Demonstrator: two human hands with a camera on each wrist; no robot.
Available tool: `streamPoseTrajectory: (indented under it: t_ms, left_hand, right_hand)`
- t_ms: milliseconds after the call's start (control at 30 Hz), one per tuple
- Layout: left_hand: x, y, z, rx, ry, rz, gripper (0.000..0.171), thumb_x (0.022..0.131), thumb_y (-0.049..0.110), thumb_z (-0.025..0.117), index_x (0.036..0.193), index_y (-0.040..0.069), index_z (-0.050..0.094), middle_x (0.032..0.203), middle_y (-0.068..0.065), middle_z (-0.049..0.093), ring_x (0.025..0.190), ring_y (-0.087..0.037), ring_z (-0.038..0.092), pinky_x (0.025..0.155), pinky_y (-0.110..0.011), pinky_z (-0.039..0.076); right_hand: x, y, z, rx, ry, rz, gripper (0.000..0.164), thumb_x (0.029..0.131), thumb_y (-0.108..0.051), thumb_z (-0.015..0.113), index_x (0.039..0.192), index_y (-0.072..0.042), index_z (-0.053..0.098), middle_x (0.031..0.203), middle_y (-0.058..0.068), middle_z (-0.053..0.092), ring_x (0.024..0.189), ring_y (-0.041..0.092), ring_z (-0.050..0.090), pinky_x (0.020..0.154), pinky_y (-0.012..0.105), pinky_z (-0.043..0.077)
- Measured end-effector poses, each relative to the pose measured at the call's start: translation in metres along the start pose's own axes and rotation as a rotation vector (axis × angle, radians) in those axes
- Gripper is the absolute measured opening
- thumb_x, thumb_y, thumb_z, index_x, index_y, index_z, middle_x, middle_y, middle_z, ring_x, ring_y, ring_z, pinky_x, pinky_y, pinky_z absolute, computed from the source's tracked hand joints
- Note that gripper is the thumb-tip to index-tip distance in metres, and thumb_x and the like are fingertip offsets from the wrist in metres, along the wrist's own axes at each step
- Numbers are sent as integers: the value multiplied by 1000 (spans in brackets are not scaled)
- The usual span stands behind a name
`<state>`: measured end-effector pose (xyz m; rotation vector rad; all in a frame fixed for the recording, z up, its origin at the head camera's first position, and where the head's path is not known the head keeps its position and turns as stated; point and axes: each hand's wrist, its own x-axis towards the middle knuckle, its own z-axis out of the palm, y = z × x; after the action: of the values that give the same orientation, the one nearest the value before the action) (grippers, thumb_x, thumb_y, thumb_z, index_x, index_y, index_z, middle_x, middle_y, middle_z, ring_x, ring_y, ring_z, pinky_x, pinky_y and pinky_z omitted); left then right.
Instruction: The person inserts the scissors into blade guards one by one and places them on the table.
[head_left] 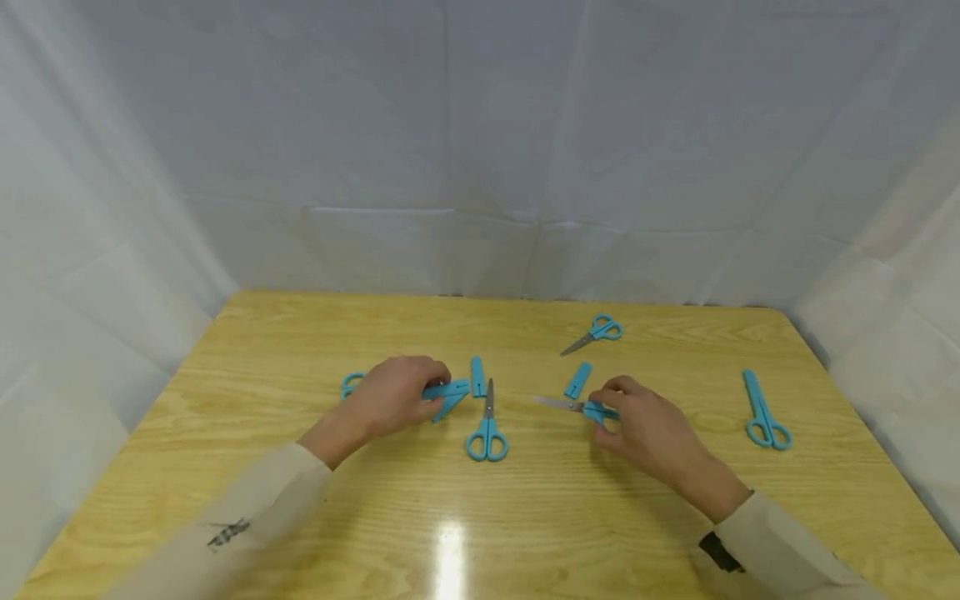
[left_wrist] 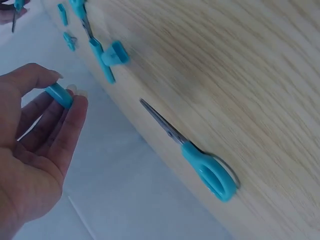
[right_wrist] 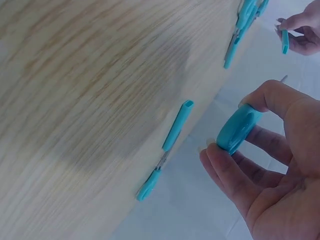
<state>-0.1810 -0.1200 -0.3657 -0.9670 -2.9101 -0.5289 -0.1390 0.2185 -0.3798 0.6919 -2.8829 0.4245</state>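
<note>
My left hand [head_left: 393,398] pinches a small blue blade cover [left_wrist: 59,96] between thumb and fingertips, above the table. Under it another blue cover [head_left: 447,407] lies slanted, and a third cover [head_left: 477,377] lies just to the right. Bare-bladed scissors [head_left: 488,433] with blue handles point away, their tip beside that third cover. More scissors [left_wrist: 207,170] lie partly hidden behind the left hand in the head view. My right hand [head_left: 652,425] holds scissors [right_wrist: 239,129] by their blue handles, blades pointing left. A cover [head_left: 578,380] lies just beyond those blades.
Uncovered scissors [head_left: 600,328] lie toward the back of the wooden table [head_left: 390,533]. On the right are scissors with a cover over the blades [head_left: 761,412]. White sheeting [head_left: 495,150] hangs behind the table and at both sides.
</note>
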Motion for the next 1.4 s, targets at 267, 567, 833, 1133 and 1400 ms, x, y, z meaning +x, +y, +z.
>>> streamPoseTrajectory:
  t_ms: [267, 567, 833, 1133, 1400]
  left_hand:
    - [-1, 21, 5, -34, 56, 16, 18, 84, 13, 68, 102, 10, 70, 92, 2, 66, 79, -11, 61, 70, -30, 51]
    - [-5, 35, 14, -54, 75, 42, 14, 83, 14, 70, 97, 10, 72, 83, 6, 63, 70, -8, 57, 63, -26, 49]
    - [-6, 36, 19, 3, 99, 90, 13, 81, 15, 71, 93, 11, 72, 80, 6, 62, 66, -7, 55, 67, -31, 48]
    - [-12, 33, 22, 27, 119, 96, 13, 80, 16, 72, 92, 12, 72, 81, 6, 62, 69, -8, 56, 65, -29, 49]
    - [-14, 33, 20, 21, 121, 91, 15, 80, 17, 73, 94, 10, 72, 81, 5, 62, 69, -9, 56, 64, -28, 49]
  right_hand:
    - [3, -12, 1, 23, 65, -59, 31, 81, -17, 73, 110, -6, 70, 109, 9, 63, 86, 22, 64, 63, 34, 54]
    - [6, -28, 5, 60, 62, -79, 31, 81, -14, 74, 111, -5, 70, 109, 9, 63, 91, 21, 64, 69, 33, 54]
    - [7, -33, 8, 37, 86, -105, 28, 80, -13, 75, 107, -7, 71, 107, 9, 63, 90, 21, 64, 68, 31, 54]
    - [6, -33, 14, 30, 98, -97, 27, 78, -13, 75, 104, -7, 72, 107, 9, 64, 91, 23, 64, 68, 32, 55]
    - [6, -31, 11, 108, 10, -34, 28, 81, -16, 74, 107, -7, 71, 107, 7, 63, 88, 19, 64, 68, 32, 54]
